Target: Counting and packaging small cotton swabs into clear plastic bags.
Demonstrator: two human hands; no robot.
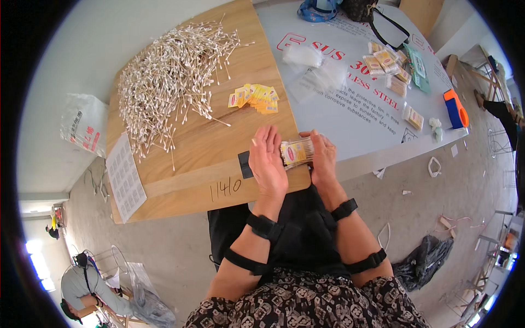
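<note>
A clear pack of cotton swabs with a yellow and red label lies between my two hands at the table's near right corner. My left hand presses its palm side against one end, fingers stretched out together. Around the opposite end, my right hand has its fingers bent and thumb near the pack. A dark flat piece shows beside my left hand. Beyond the hands lies a loose pile of yellow label cards. To the left spreads a big heap of loose cotton swabs on the wooden tabletop.
On the film-covered metal table at right lie clear plastic bags, several filled swab packs and an orange-and-blue tape dispenser. A printed sheet hangs over the left edge. Another person bends at lower left.
</note>
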